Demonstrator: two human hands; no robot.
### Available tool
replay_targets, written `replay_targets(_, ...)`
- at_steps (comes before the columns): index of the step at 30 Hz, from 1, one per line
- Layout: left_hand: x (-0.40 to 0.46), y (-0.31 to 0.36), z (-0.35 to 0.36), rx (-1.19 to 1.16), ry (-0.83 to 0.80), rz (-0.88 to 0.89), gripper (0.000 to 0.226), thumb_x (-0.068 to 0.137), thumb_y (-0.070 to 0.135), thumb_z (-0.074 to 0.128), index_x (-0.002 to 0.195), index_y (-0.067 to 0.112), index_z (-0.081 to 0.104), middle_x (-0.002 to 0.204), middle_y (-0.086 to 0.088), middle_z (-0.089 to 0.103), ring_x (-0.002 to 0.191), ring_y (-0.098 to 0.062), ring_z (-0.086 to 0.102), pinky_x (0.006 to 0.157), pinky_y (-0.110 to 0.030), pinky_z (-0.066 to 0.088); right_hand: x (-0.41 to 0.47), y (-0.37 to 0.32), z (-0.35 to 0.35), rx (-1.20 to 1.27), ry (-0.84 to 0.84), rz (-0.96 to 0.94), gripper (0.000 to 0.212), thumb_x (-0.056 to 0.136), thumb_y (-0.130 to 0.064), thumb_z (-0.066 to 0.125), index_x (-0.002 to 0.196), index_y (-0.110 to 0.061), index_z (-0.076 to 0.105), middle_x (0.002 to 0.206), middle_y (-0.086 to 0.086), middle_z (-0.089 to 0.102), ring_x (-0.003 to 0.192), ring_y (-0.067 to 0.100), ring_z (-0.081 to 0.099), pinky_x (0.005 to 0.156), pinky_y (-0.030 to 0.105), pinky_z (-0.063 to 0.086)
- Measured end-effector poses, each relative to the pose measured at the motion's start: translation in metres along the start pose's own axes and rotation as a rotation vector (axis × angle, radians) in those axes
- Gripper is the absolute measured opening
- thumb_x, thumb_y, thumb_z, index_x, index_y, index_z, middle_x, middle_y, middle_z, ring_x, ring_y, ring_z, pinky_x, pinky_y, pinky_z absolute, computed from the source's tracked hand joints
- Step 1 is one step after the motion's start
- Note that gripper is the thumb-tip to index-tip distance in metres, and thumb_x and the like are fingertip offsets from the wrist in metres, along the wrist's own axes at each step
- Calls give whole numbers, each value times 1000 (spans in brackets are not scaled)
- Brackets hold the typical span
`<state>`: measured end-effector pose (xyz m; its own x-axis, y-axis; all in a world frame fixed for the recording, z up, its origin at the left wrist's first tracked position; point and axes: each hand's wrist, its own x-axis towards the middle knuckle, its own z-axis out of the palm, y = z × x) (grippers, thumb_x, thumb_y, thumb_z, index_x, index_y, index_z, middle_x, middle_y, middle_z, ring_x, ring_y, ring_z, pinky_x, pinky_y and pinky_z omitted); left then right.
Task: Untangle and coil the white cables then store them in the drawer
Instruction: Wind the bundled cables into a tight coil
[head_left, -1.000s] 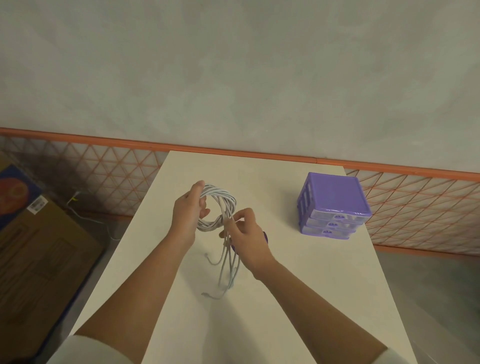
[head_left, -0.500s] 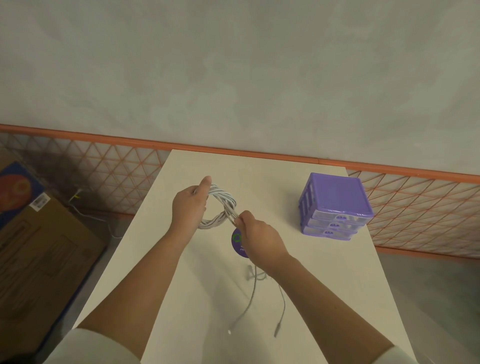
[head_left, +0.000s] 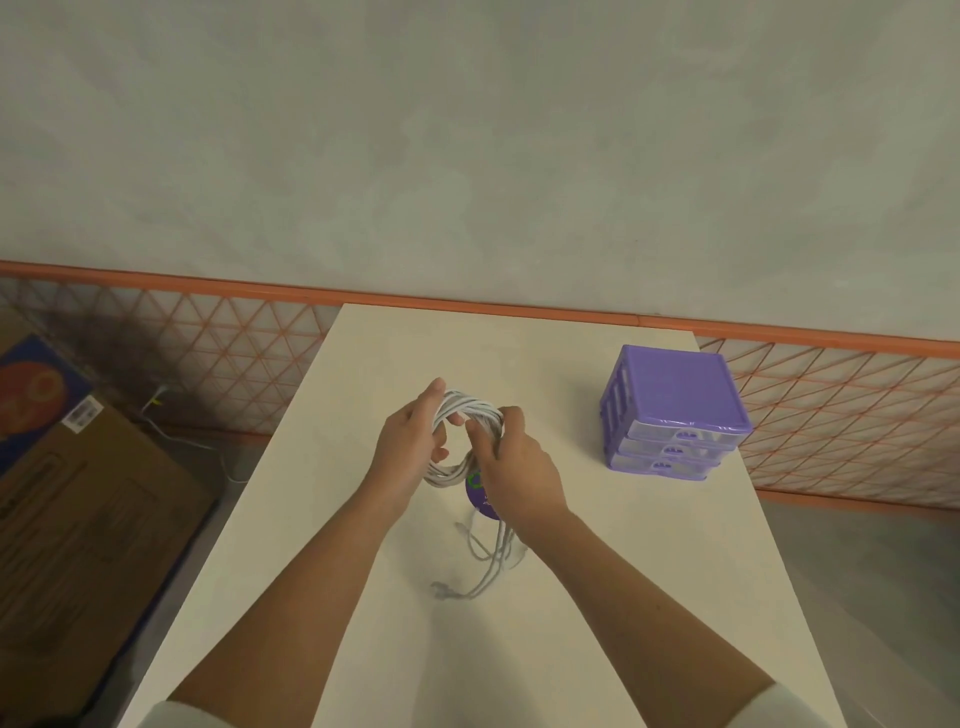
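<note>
A coil of white cables (head_left: 467, 408) is held above the middle of the white table (head_left: 597, 597). My left hand (head_left: 410, 441) grips the coil's left side, thumb up. My right hand (head_left: 519, 467) closes over the coil's right side. Several loose cable ends (head_left: 485, 564) hang below the coil and trail onto the table. The purple drawer unit (head_left: 672, 410), with three drawers all closed, stands at the table's right, apart from both hands.
A small purple round object (head_left: 478, 496) lies on the table under my right hand, partly hidden. Cardboard boxes (head_left: 78, 519) sit on the floor to the left. An orange lattice fence (head_left: 831, 415) and a grey wall run behind the table.
My right hand has moved up from the coil's lower edge onto its right side, wrapping the cable round. The loose ends have shortened and swung back under the coil.
</note>
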<state>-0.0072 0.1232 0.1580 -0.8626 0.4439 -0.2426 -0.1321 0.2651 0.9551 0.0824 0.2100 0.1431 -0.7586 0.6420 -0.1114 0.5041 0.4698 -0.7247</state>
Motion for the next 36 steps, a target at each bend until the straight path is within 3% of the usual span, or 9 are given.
replay_targets(4, 1, 6, 3, 25, -25, -59, 64, 97, 60, 29, 76, 11, 64, 55, -1, 42, 61, -21, 52, 64, -29, 43, 3, -2, -1, -65, 38, -11, 27, 103, -46, 27, 102, -20, 35, 68, -8, 49, 65, 23, 54, 61, 35, 44)
replay_targets(8, 9, -2, 0, 23, -98, -124, 73, 95, 62, 29, 83, 1, 68, 46, 3, 40, 48, -14, 46, 81, -40, 54, 2, 0, 2, -21, 19, 7, 30, 103, -45, 29, 105, -17, 41, 81, 0, 61, 72, 24, 60, 65, 38, 48)
replay_targets(14, 10, -8, -21, -149, -372, -150, 52, 95, 42, 36, 57, 14, 57, 56, -4, 47, 53, -18, 47, 67, -35, 38, -1, 7, -2, 73, 3, -43, 29, 100, -50, 39, 114, -27, 47, 77, -8, 61, 75, 20, 63, 71, 40, 54)
replay_targets(17, 10, -10, -19, -214, -252, -155, 53, 94, 40, 39, 48, 18, 51, 51, 0, 42, 48, -15, 40, 76, -34, 44, 0, 6, -4, 53, -13, -52, 31, 98, -54, 42, 117, -31, 51, 83, -10, 65, 82, 19, 64, 78, 40, 55)
replay_targets(21, 12, -16, -13, -103, -32, -144, 61, 95, 51, 39, 41, 21, 42, 47, 3, 39, 43, -12, 46, 79, -34, 41, 4, 5, -9, 15, -38, -118, 38, 97, -55, 43, 127, -34, 51, 84, -9, 68, 83, 18, 65, 75, 34, 54)
replay_targets(23, 12, -16, -13, -193, -11, -141, 62, 96, 51, 38, 43, 21, 40, 47, 3, 38, 43, -13, 45, 79, -34, 40, 5, 9, -12, -14, -50, -142, 38, 98, -53, 42, 130, -33, 50, 90, -6, 69, 86, 19, 64, 75, 33, 52)
replay_targets(27, 9, -18, -19, -338, -102, -153, 63, 96, 58, 39, 49, 16, 43, 48, 0, 36, 45, -14, 38, 70, -32, 38, 8, 18, -12, -15, -82, -148, 31, 101, -48, 38, 113, -32, 61, 89, -11, 63, 84, 14, 59, 69, 27, 44)
replay_targets(30, 10, -20, -25, -264, -196, -184, 68, 91, 70, 35, 52, 15, 44, 51, -3, 34, 49, -17, 38, 69, -33, 38, 13, 20, -14, -70, -86, -160, 30, 101, -48, 39, 104, -31, 64, 84, -11, 63, 78, 13, 55, 63, 23, 40)
replay_targets(36, 8, -14, -35, -213, -420, -250, 58, 102, 43, 33, 85, 2, 70, 59, -11, 51, 61, -27, 51, 78, -38, 54, 13, 23, -16, -193, -93, -161, 29, 101, -43, 39, 96, -28, 63, 81, -10, 62, 77, 17, 56, 64, 28, 39)
